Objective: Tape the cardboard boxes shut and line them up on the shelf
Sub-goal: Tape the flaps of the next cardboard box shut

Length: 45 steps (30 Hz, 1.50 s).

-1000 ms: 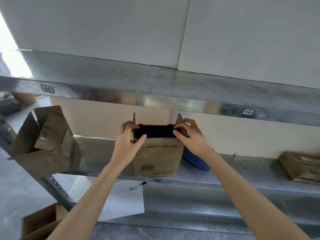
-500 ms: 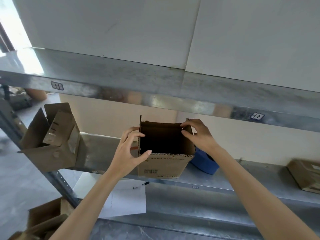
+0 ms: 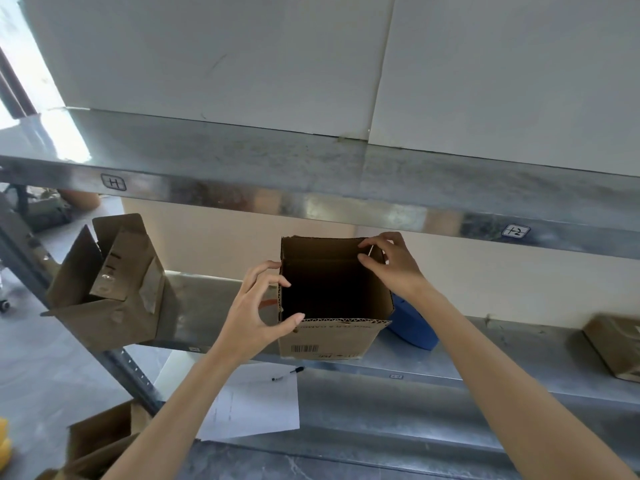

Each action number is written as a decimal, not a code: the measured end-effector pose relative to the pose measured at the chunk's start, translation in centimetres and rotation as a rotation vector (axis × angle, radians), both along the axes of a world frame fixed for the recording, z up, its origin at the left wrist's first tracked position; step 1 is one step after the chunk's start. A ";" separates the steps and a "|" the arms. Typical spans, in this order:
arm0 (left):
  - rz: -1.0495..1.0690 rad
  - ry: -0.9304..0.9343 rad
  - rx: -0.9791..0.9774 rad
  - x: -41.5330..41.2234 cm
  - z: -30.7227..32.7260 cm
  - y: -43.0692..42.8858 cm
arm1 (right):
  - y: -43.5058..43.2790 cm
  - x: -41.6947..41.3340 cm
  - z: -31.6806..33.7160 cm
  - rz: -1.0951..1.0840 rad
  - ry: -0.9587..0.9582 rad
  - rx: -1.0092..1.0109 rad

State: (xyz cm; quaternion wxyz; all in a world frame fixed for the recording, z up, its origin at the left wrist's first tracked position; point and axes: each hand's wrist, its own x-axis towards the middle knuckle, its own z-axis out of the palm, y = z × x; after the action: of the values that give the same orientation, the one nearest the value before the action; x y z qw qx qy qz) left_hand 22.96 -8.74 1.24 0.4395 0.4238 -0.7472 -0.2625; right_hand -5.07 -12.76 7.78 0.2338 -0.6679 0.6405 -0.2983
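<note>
Grips the cardboard box [image 3: 332, 337] on the shelf [image 3: 502, 348] at its near-left rim with curled left hand [image 3: 252, 313]; pinches far-right flap [image 3: 376, 252] with right hand [image 3: 394, 265]. Has tipped its mouth nearer: still open, untaped.

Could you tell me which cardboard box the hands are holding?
The middle box, top open, barcode in front; left hand and right hand grip its rim. The others are untouched.
</note>
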 end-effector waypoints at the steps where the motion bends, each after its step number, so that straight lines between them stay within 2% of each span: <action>1: 0.000 -0.001 -0.003 0.0 0.0 0.0 | -0.1 -0.1 -0.1 0.012 0.015 -0.001; 4: -0.008 -0.004 -0.018 0.0 0.1 0.3 | -0.2 -0.2 -0.1 0.032 0.054 -0.006; 14: -0.014 -0.002 -0.014 -0.3 0.3 0.5 | -0.1 -0.5 0.1 0.046 -0.016 0.011; 22: -0.069 -0.057 0.102 -1.2 0.8 -0.6 | 2.1 -0.8 -0.4 0.084 -0.237 -0.021; 25: -0.090 -0.127 0.159 -1.1 0.5 -0.9 | 3.2 -0.7 -0.5 0.171 -0.297 0.067; 27: -0.092 -0.182 0.205 -1.1 0.4 -1.1 | 3.8 -0.7 -0.9 0.237 -0.281 0.144; 32: -0.040 -0.140 0.290 -1.0 0.3 -2.0 | 4.3 -1.1 -1.5 0.297 -0.263 0.266; 39: 0.077 -0.100 0.284 -1.8 0.3 -2.3 | 3.1 -1.3 -3.2 0.185 -0.084 0.080; 45: 0.073 -0.165 0.289 -1.5 -0.3 -2.5 | 2.7 -1.1 -3.3 0.219 -0.064 0.167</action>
State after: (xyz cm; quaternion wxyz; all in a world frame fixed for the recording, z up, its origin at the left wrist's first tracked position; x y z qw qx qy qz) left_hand 21.45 -11.27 0.93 0.3203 0.5297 -0.7193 -0.3153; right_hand -6.20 -10.04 4.45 0.3401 -0.7022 0.5785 -0.2378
